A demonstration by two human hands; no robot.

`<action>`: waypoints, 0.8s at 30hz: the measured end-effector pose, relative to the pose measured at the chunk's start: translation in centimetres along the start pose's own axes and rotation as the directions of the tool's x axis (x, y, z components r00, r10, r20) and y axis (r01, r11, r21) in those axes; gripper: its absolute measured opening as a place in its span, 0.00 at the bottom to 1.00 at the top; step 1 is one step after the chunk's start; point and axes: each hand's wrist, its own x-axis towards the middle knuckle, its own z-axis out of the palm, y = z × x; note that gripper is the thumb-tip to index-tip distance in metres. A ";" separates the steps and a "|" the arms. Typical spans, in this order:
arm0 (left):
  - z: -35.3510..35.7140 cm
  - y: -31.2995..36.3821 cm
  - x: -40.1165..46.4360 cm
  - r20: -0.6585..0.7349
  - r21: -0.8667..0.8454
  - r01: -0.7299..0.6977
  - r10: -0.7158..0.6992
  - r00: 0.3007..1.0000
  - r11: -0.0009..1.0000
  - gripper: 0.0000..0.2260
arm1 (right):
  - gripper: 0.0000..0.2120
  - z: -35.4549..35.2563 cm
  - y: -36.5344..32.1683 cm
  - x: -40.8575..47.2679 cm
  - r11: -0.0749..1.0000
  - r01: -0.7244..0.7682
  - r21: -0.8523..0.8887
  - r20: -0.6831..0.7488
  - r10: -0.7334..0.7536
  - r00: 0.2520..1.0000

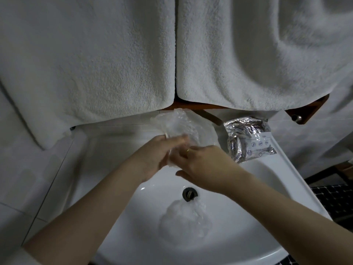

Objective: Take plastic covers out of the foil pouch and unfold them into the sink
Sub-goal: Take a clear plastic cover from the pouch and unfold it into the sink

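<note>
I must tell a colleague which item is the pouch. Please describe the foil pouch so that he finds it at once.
Start at the white sink. On its far right rim lies the foil pouch, right of the right hand. It is crinkled shiny silver with a white printed label, unlike the clear plastic covers.

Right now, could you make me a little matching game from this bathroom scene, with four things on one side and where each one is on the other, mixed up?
Things:
1. foil pouch
2. crumpled plastic cover
3. plastic cover being unfolded
4. white towels

Places:
A. hanging above the sink
B. lying in the basin just below the drain
C. held up between the left hand and the right hand
D. resting on the sink's back right rim

Pairs: 1-D, 2-B, 3-C, 4-A
</note>
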 end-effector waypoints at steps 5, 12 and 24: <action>-0.8 -1.7 0.5 -0.202 -0.062 -0.042 0.029 0.979 0.997 0.10 | 0.24 1.0 -2.3 -0.6 0.997 -0.068 0.045 0.142 0.061 0.988; -1.5 -1.8 0.6 -0.300 -0.202 -0.063 0.000 0.954 0.977 0.08 | 0.17 0.0 -1.6 -1.3 0.663 -0.326 0.674 0.134 0.324 0.937; 0.1 -1.0 0.8 -0.054 -0.265 -0.078 0.066 0.996 0.961 0.17 | 0.03 1.0 0.2 -2.4 -0.565 -0.389 0.728 0.683 0.545 0.487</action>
